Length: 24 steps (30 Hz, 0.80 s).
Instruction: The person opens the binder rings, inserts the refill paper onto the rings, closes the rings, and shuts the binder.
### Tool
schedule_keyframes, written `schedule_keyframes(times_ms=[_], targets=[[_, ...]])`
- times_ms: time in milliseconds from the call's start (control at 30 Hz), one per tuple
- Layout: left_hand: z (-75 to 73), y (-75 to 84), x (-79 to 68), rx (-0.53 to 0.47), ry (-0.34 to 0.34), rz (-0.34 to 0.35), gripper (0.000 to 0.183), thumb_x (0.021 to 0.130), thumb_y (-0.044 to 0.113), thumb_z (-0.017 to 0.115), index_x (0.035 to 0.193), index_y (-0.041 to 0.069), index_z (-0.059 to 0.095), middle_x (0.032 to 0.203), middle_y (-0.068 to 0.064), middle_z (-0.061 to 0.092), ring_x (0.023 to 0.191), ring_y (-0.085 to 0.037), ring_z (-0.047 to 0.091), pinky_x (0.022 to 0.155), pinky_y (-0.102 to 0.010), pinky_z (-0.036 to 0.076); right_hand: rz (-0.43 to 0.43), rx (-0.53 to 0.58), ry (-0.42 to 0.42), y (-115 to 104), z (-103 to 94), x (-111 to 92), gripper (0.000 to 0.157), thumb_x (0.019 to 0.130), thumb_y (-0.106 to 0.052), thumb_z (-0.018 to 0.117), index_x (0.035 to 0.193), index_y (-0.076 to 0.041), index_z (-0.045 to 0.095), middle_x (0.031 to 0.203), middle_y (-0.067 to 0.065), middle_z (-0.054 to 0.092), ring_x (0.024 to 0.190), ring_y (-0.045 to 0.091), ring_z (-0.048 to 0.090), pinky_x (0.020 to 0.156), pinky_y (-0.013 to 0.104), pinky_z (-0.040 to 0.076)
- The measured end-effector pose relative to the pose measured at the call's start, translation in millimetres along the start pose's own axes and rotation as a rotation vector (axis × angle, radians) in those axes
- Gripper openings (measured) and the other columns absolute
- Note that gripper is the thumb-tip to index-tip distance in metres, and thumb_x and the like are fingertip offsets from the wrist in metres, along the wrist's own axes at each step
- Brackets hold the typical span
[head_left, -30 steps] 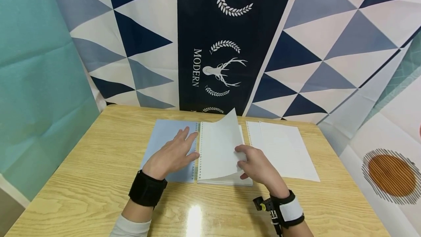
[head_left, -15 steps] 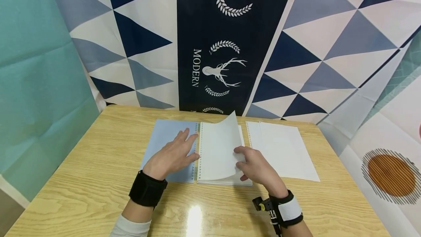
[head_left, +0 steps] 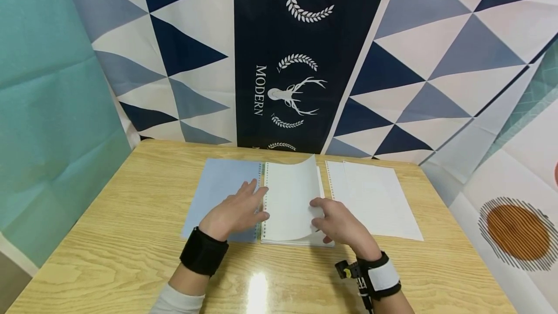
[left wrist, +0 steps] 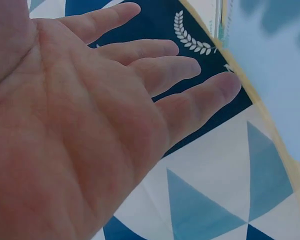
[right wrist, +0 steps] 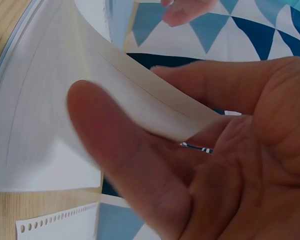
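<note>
A stack of hole-punched white paper [head_left: 320, 239] lies in the middle of the table, its row of holes along the left side. Its top sheet [head_left: 289, 193] bows upward at the right. My right hand [head_left: 340, 222] pinches that sheet's right edge; in the right wrist view the curved sheet [right wrist: 140, 85] runs in between thumb and fingers. My left hand [head_left: 235, 211] hovers with spread fingers over the blue cover [head_left: 220, 183] left of the stack, fingertips at the holed margin. In the left wrist view the left palm [left wrist: 95, 120] shows nothing held.
More white hole-punched sheets [head_left: 375, 197] lie on the wooden table [head_left: 122, 236] to the right of the stack. A patterned cloth [head_left: 279, 62] hangs behind the table's far edge, and a teal cloth [head_left: 52, 101] hangs at the left.
The lifted corner of the top sheet has sunk lower. My left hand has shifted slightly right and nearer to me. The right hand stays almost in place at the sheet's edge.
</note>
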<state>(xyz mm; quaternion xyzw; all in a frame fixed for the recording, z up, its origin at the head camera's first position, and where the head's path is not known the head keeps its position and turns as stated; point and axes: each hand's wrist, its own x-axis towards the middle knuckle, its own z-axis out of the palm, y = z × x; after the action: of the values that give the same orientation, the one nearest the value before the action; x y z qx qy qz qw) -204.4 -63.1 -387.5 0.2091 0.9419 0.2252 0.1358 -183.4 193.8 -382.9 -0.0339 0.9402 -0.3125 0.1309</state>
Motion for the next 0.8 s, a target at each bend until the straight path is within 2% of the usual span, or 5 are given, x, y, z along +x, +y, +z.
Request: schedule_keyframes(times_ms=[133,267,400,533,800], targets=[[8.3,1.0,2.7,0.011,-0.041,-0.012,0.065,0.103,0.035,0.061,0.159,0.014,0.035,0.170,-0.020,0.017,0.158,-0.041,0.016,0.120,-0.065,0.028,-0.001,-0.060,-0.018,2.5,1.8,0.5,0.048,0.093,-0.004,0.067,0.140,-0.001,0.057,0.125,0.022,0.065,0.049,0.021,0.061,0.053,0.031,0.050],[15.9,1.4,4.4,0.023,-0.053,-0.007,0.066,0.101,0.034,0.064,0.158,0.013,0.038,0.169,-0.021,0.019,0.157,-0.042,0.018,0.119,-0.065,0.029,-0.009,-0.090,-0.036,4.6,2.9,0.7,0.049,0.093,-0.006,0.069,0.140,-0.001,0.057,0.128,0.022,0.063,0.052,0.022,0.060,0.054,0.032,0.049],[21.4,0.9,5.9,0.030,-0.048,0.003,0.065,0.100,0.031,0.067,0.156,0.012,0.041,0.168,-0.022,0.022,0.156,-0.043,0.020,0.119,-0.064,0.031,-0.033,-0.145,-0.036,5.8,2.6,2.1,0.049,0.092,-0.009,0.071,0.139,-0.001,0.059,0.135,0.022,0.062,0.084,0.026,0.068,0.070,0.038,0.054],[25.0,0.8,6.8,0.044,-0.052,0.011,0.064,0.098,0.029,0.069,0.154,0.011,0.043,0.167,-0.023,0.024,0.155,-0.044,0.023,0.118,-0.064,0.033,-0.043,-0.181,-0.035,6.9,2.0,2.7,0.050,0.092,-0.012,0.073,0.138,0.001,0.059,0.142,0.022,0.060,0.117,0.032,0.064,0.089,0.046,0.055],[32.1,2.9,9.8,0.083,-0.076,0.016,0.058,0.096,0.026,0.071,0.147,0.011,0.048,0.165,-0.024,0.028,0.154,-0.044,0.026,0.117,-0.062,0.035,-0.043,-0.193,-0.050,7.1,1.6,3.1,0.055,0.090,-0.013,0.074,0.140,0.002,0.057,0.144,0.024,0.058,0.123,0.032,0.061,0.092,0.049,0.054]])
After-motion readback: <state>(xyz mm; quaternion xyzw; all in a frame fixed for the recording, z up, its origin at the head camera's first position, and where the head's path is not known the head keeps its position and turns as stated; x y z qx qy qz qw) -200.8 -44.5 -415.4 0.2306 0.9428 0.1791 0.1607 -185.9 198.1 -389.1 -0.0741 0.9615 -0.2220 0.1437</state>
